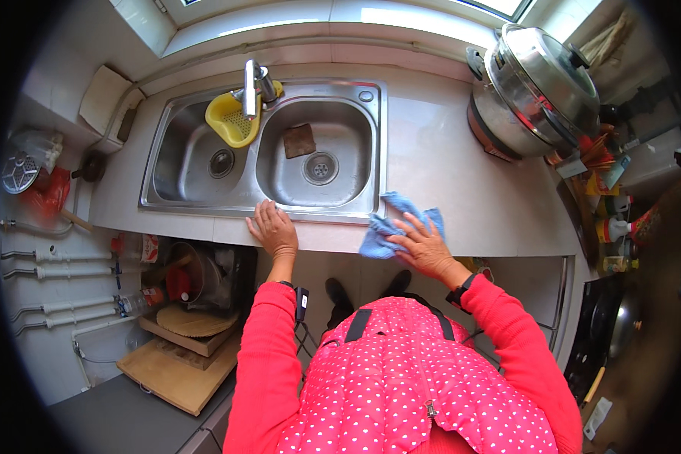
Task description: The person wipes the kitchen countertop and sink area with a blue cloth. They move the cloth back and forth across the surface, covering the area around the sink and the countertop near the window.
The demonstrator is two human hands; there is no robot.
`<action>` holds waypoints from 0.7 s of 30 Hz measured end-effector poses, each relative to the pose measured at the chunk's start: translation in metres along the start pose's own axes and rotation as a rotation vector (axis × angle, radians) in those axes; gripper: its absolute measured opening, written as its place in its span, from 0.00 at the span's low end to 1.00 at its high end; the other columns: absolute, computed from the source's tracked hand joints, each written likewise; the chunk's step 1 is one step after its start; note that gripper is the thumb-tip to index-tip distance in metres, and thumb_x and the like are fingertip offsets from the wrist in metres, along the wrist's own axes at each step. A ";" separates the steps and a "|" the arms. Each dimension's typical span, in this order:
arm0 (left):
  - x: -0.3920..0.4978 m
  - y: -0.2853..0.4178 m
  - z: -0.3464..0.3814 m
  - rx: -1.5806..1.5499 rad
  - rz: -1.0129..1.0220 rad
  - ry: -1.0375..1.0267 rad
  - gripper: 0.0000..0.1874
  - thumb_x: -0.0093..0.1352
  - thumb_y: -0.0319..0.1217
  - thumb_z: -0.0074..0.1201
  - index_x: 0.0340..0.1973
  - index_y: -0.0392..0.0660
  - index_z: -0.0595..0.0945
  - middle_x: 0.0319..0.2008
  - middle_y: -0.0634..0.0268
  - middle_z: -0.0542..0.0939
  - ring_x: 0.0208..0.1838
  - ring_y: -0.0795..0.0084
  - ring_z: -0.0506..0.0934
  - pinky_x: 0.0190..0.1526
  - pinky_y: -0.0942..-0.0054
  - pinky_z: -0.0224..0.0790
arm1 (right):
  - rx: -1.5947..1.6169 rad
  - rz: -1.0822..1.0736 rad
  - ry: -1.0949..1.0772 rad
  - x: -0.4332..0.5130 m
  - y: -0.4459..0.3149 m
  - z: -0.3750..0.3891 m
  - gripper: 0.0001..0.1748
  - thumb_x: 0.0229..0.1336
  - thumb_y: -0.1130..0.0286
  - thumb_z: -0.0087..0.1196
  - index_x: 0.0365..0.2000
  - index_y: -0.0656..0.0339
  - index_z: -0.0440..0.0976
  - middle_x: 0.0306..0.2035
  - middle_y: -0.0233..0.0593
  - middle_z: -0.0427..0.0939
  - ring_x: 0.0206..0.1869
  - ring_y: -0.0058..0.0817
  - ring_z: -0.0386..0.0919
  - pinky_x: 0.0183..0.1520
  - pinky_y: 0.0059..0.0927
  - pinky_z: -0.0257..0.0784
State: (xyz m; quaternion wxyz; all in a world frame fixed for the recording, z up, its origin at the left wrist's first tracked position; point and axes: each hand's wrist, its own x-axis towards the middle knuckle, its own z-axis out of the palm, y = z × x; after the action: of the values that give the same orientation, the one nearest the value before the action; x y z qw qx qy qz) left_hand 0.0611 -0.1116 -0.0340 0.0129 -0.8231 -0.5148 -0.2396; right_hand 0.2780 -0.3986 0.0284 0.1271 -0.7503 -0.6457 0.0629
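Under the spread fingers of my right hand lies a crumpled blue cloth, pressed on the countertop at the front right corner of the sink. My left hand rests with fingers apart on the front rim of the stainless steel double sink, near the divider; it holds nothing. A brown square pad lies in the right basin beside the drain. A yellow strainer basket hangs at the left basin, below the chrome faucet.
A large lidded steel pot stands on a cooker at the back right. Bottles and packets crowd the far right. Pipes run along the left wall. Below the counter at left are a cardboard piece and a wooden board.
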 end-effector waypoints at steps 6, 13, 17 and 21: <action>0.000 0.000 0.001 0.016 0.002 -0.003 0.15 0.69 0.34 0.46 0.51 0.48 0.74 0.56 0.66 0.75 0.67 0.65 0.66 0.71 0.48 0.40 | -0.085 0.372 0.066 -0.090 0.089 -0.016 0.23 0.61 0.56 0.55 0.56 0.37 0.71 0.69 0.31 0.58 0.73 0.39 0.50 0.66 0.58 0.54; 0.000 0.002 0.001 0.041 -0.009 -0.013 0.15 0.70 0.33 0.45 0.51 0.48 0.74 0.57 0.66 0.75 0.67 0.66 0.66 0.71 0.49 0.41 | -0.170 0.929 0.169 -0.146 0.148 -0.011 0.28 0.62 0.55 0.51 0.63 0.35 0.63 0.69 0.34 0.58 0.74 0.44 0.46 0.65 0.61 0.54; 0.001 0.003 -0.001 0.051 -0.012 -0.027 0.15 0.70 0.33 0.45 0.51 0.47 0.74 0.57 0.66 0.75 0.67 0.65 0.66 0.72 0.50 0.40 | -0.105 0.704 -0.030 -0.110 0.109 -0.018 0.30 0.61 0.53 0.52 0.63 0.33 0.63 0.70 0.36 0.57 0.74 0.44 0.44 0.65 0.64 0.53; 0.002 0.006 -0.003 0.028 -0.018 -0.037 0.15 0.70 0.33 0.45 0.51 0.46 0.74 0.57 0.65 0.75 0.67 0.65 0.66 0.72 0.50 0.40 | -0.023 0.410 -0.204 -0.056 0.075 -0.032 0.30 0.62 0.50 0.51 0.64 0.31 0.62 0.71 0.37 0.56 0.75 0.45 0.42 0.68 0.67 0.45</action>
State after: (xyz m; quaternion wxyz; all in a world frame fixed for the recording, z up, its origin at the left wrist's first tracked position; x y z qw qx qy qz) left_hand 0.0651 -0.1137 -0.0290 0.0128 -0.8223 -0.5258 -0.2172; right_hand 0.3493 -0.4672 0.0348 0.0372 -0.8569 -0.4899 0.1558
